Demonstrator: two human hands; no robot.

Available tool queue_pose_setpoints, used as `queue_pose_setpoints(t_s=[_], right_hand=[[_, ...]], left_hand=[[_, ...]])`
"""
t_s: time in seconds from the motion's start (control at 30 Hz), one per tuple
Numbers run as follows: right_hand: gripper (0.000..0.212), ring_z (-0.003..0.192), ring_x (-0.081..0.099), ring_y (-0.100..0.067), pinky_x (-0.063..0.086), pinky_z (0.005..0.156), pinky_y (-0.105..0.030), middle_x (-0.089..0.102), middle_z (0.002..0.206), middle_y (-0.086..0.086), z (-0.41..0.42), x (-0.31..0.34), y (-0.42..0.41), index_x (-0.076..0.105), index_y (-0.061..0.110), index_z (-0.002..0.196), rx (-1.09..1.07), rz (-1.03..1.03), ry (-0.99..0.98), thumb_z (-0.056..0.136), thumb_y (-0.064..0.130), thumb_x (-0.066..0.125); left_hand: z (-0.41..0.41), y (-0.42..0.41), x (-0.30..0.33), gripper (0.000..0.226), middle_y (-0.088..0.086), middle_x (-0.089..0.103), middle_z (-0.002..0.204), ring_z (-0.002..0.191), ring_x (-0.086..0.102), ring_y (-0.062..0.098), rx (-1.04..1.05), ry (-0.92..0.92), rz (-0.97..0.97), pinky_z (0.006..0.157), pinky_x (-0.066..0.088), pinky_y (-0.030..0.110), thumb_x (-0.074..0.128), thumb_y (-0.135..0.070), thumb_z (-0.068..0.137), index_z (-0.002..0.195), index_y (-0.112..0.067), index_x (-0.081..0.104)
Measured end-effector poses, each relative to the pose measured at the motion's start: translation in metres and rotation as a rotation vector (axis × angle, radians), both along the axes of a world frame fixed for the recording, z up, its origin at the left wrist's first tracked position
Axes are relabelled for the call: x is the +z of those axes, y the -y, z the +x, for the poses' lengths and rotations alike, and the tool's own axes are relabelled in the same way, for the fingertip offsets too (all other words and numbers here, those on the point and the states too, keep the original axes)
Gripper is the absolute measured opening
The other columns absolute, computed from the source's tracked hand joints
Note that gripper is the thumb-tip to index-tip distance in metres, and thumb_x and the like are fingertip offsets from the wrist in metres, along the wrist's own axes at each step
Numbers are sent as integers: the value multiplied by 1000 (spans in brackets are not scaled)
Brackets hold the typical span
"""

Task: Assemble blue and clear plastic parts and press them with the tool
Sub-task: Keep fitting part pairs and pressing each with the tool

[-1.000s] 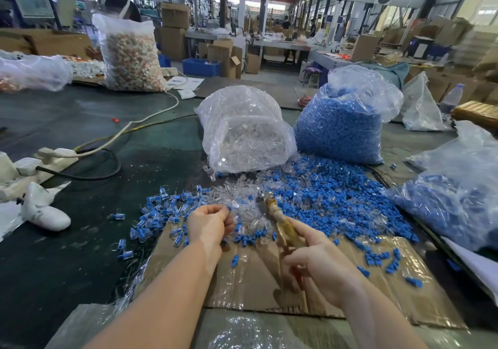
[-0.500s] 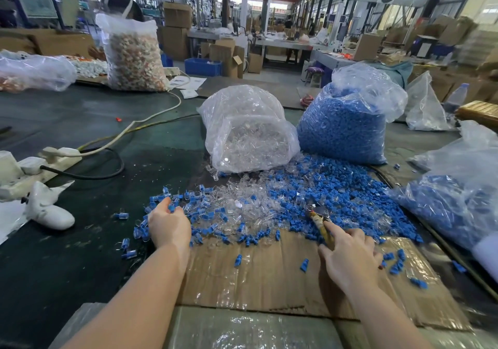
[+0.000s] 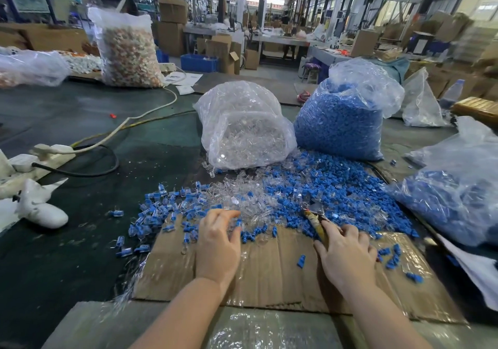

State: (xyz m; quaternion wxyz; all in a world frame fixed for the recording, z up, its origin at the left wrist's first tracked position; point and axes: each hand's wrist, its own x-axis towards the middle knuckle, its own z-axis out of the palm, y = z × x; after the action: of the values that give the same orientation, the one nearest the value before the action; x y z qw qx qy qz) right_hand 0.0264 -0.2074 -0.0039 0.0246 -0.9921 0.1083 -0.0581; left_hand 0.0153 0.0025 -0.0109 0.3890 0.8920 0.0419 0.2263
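Head cam is all I've got, looking down at a cardboard sheet (image 3: pixel 269 276) on a dark table (image 3: pixel 80 262). My left hand (image 3: pixel 217 243) sits at the near edge of the clear parts pile (image 3: pixel 242 200), fingers loosely curled down into the parts; can't tell if it's actually pinching one. My right hand (image 3: pixel 346 251) has the tool (image 3: pixel 314 218) tucked under its fingers, metal tip poking forward into the loose blue parts (image 3: pixel 336 187). Assembled blue-and-clear pieces (image 3: pixel 161 208) are scattered off to the left of my left hand. Behind the piles, a bag of clear parts (image 3: pixel 242 130) stands just beside a bag of blue parts (image 3: pixel 342 122). Another blue-filled bag (image 3: pixel 458 195) slumps on the right.
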Motion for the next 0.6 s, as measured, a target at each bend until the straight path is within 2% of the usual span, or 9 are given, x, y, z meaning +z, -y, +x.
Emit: queue_pose_setpoints(t_s=[0.13, 0.2, 0.27, 0.33, 0.37, 0.4, 0.47, 0.53, 0.6], right_hand=[[61, 133, 28, -28, 20, 110, -48, 32, 144, -6, -3, 4, -2, 24, 37, 143, -19, -44, -63, 90, 65, 31], [58, 129, 34, -27, 25, 107, -47, 39, 139, -8, -8, 6, -8, 34, 32, 140, 25, -72, 40, 89, 60, 41], [46, 101, 55, -25, 46, 84, -39, 57, 113, -9, -14, 6, -15, 58, 18, 120, 173, -1, 237, 82, 43, 64], [29, 67, 61, -17, 49, 54, -26, 64, 89, -6, -22, 5, -25, 67, 12, 94, 310, 83, 363, 73, 30, 76], [23, 58, 59, -14, 47, 46, -22, 64, 85, -3, -26, 5, -30, 66, 14, 87, 335, 108, 333, 74, 30, 74], [19, 56, 58, -12, 47, 45, -21, 63, 84, 1, -28, 4, -34, 63, 17, 85, 343, 108, 282, 78, 34, 69], [17, 65, 58, -10, 44, 54, -18, 59, 87, 7, -29, -2, -39, 59, 22, 90, 320, 99, 186, 87, 39, 55], [8, 73, 59, -12, 42, 62, -19, 59, 90, 6, -26, -6, -42, 59, 21, 93, 312, 112, 179, 89, 26, 55], [11, 76, 60, -14, 46, 67, -21, 62, 88, 3, -21, -6, -45, 62, 17, 92, 319, 135, 190, 85, 9, 59]], left_hand=[[-6, 13, -14, 32, -13, 42, 98, 91, 40, 0, -113, -67, 105, 80, 31, 5, 58, -29, 89, 121, -23, 57], [-6, 15, -18, 38, -13, 36, 100, 92, 40, -1, -145, -132, 149, 83, 32, 7, 54, -36, 90, 127, -27, 51], [-4, 16, -18, 41, -11, 34, 101, 92, 45, 1, -171, -174, 173, 88, 39, 13, 53, -37, 91, 130, -27, 47], [-1, 18, -17, 42, -9, 35, 104, 90, 49, 4, -195, -197, 164, 90, 43, 17, 54, -34, 91, 132, -25, 46], [0, 19, -16, 42, -8, 35, 106, 89, 50, 5, -205, -199, 155, 89, 43, 18, 55, -32, 91, 132, -24, 46], [1, 21, -15, 42, -8, 35, 106, 87, 51, 6, -214, -195, 148, 88, 43, 18, 55, -30, 91, 132, -23, 46], [3, 25, -15, 42, -8, 34, 105, 84, 51, 6, -228, -175, 133, 85, 42, 16, 56, -27, 91, 131, -22, 46], [5, 28, -14, 42, -9, 34, 104, 82, 49, 4, -235, -155, 111, 83, 40, 13, 58, -26, 90, 130, -21, 48], [6, 31, -15, 41, -10, 36, 104, 83, 49, 2, -240, -135, 94, 84, 40, 12, 59, -27, 89, 129, -21, 49]])
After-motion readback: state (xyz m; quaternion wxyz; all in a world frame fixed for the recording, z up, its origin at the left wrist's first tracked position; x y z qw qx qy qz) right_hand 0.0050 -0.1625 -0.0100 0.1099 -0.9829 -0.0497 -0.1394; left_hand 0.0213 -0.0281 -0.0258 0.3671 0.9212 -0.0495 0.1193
